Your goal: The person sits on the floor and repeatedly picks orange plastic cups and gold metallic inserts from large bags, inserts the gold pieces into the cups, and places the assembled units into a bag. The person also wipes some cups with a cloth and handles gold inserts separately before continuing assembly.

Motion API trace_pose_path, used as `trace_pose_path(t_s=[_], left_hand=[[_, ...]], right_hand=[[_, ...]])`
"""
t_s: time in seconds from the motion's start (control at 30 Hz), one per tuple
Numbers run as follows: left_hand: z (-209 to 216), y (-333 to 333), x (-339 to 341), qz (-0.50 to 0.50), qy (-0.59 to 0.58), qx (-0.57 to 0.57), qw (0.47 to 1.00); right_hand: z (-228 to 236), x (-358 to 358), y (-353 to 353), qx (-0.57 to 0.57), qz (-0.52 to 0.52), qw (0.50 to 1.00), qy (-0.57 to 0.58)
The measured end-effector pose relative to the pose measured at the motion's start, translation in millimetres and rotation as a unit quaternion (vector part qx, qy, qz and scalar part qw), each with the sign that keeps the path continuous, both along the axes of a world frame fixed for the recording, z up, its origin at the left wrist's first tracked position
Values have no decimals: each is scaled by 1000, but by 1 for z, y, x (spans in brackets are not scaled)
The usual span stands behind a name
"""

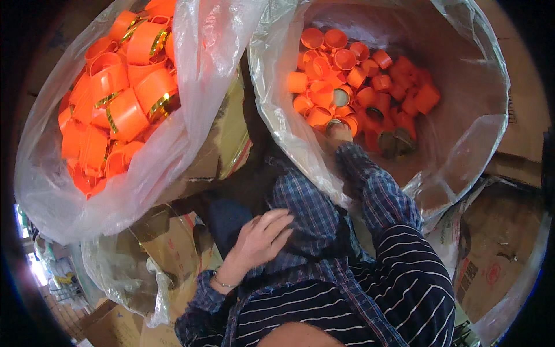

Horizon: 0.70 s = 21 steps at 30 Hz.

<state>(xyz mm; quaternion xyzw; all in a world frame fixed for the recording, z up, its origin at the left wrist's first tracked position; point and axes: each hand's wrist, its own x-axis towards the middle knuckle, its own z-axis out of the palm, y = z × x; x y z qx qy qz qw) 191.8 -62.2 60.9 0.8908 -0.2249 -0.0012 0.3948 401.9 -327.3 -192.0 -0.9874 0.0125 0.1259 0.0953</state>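
I see my right hand (340, 132) reaching deep into the clear plastic bag (474, 133) at one o'clock, down among the loose orange caps (358, 75) heaped on its far side. Only the back of the hand shows past the plaid cuff, so I cannot tell whether the fingers are closed on a cap or merely pressing into the pile. It sits at the heap's near edge, touching the caps around a foil-lined one.

My left hand (263, 237) rests at seven o'clock from centre, fingers loosely spread and gripping nothing, lying flat on the plaid fabric over my lap.

At ten o'clock a second clear bag (191, 115) bulges with larger orange caps banded in gold foil (130, 87), leaning against gold-printed cardboard (228, 144). Brown cartons (491, 266) lie at four o'clock.

The risks, as I judge them: the thin right-hand bag wall is draped over my forearm, and a sharp pull could drag it inward or tear it, spilling caps. The heap slopes toward my hand, so digging at its base may set caps sliding. The leaning left bag looks top-heavy; a knee nudge could tip it.
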Motion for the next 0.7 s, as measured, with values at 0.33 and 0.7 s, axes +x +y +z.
trace_pose_path(t_s=[0.33, 0.7], left_hand=[[-46, 12, -17, 145, 144, -57, 977], [-41, 18, -20, 184, 156, -121, 963]], right_hand=[[-35, 143, -10, 194, 14, 981, 4], [78, 38, -5, 479, -119, 866, 82]])
